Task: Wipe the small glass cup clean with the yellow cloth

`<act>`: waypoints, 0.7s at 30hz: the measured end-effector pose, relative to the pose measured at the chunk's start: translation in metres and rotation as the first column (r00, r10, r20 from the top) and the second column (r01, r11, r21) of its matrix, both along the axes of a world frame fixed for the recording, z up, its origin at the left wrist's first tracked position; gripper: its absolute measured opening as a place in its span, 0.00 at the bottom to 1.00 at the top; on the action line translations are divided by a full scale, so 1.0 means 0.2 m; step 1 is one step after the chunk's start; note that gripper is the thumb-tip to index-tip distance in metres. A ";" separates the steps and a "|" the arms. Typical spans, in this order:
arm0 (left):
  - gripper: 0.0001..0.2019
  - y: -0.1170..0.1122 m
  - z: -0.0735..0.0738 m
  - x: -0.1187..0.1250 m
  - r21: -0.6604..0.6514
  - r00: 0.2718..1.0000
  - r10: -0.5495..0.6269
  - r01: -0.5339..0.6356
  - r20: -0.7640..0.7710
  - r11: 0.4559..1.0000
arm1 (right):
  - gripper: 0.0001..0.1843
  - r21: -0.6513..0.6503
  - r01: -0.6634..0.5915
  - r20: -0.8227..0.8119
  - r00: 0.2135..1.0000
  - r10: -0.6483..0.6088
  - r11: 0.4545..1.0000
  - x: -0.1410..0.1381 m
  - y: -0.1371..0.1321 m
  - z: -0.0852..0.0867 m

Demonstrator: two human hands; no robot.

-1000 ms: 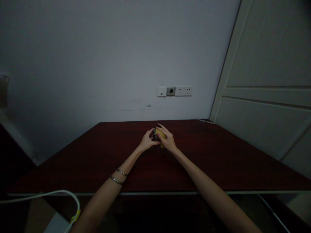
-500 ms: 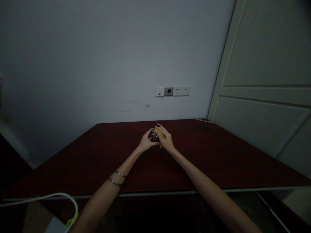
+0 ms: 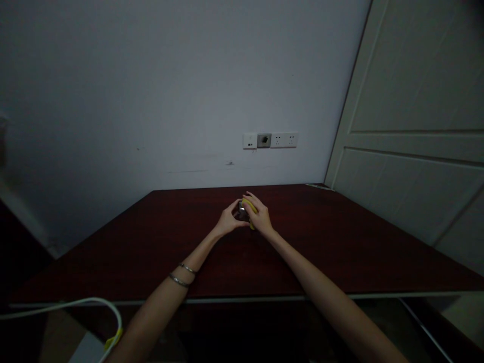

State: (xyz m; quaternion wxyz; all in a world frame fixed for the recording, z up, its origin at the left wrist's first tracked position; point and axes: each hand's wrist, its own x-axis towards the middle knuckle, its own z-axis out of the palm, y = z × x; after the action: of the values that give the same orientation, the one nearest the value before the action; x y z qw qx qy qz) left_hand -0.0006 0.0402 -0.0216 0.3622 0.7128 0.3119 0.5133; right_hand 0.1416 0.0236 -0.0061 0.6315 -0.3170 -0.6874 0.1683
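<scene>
Your left grip (image 3: 227, 221) is closed around a shiny, rounded object (image 3: 241, 215) | your right grip (image 3: 262, 218) clasps a yellow cloth-like pad (image 3: 250, 204) at that object's right | smooth reddish-brown tabletop (image 3: 181, 227) beneath it

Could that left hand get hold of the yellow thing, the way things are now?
Probably not easily: the left hand is curved around a shiny object, and the right hand covers much of the yellow thing, though a bit of its lower end shows.
</scene>
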 end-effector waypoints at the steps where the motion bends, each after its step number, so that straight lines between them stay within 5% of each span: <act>1: 0.46 0.00 0.00 0.00 -0.009 1.000 0.008 -0.008 0.006 1.000 | 0.18 0.057 -0.007 0.073 0.997 0.003 0.998 0.00 -0.03 0.01; 6: 0.44 -0.01 0.01 0.00 0.060 0.995 0.071 -0.067 -0.064 0.996 | 0.18 0.130 -0.016 0.196 0.981 -0.010 0.991 0.02 -0.06 0.04; 13: 0.43 -0.03 0.02 0.00 0.281 0.972 0.086 -0.021 -0.220 0.960 | 0.17 -0.093 0.078 0.052 0.996 -0.073 0.993 0.03 0.06 0.01; 21: 0.37 -0.02 0.01 -0.01 0.285 0.958 0.171 -0.102 -0.229 0.953 | 0.18 0.126 -0.021 0.316 0.948 -0.020 0.992 0.03 -0.03 0.05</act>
State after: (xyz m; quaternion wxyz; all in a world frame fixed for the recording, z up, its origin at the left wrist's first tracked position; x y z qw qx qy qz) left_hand -0.0028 0.0355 -0.0188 0.1828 0.7913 0.3310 0.4805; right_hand 0.1480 0.0174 0.0049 0.5318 -0.2989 -0.7892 0.0709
